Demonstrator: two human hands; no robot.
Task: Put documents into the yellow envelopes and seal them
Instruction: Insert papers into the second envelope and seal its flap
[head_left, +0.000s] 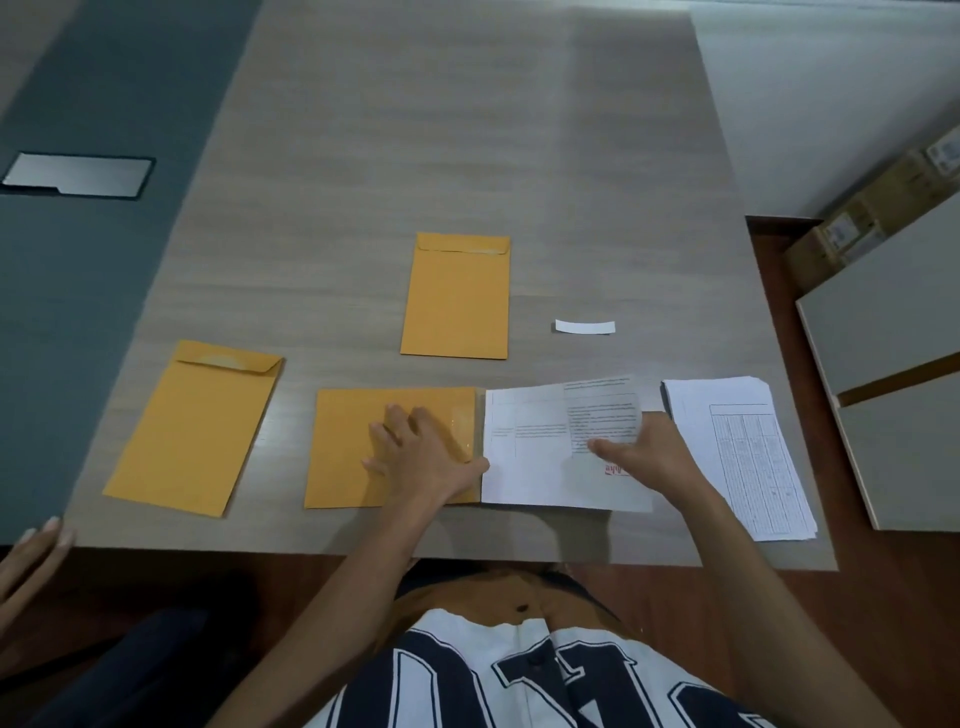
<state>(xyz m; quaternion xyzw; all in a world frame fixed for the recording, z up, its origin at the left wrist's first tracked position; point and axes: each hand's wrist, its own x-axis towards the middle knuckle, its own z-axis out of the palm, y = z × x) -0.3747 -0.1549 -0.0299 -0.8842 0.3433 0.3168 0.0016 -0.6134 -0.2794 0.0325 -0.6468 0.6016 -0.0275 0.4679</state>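
Both my forearms reach forward, bare. My left hand (415, 452) lies palm down, fingers spread and straight. My right hand (641, 454) is angled left, thumb extended, fingers hidden beneath.

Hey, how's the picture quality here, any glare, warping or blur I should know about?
Head view: dim, flat light; a pale band of glare runs down the table; wide-angle lens bows the table edges; print on the sheet under the right hand is too soft to read; left hand casts a faint shadow on the envelope.
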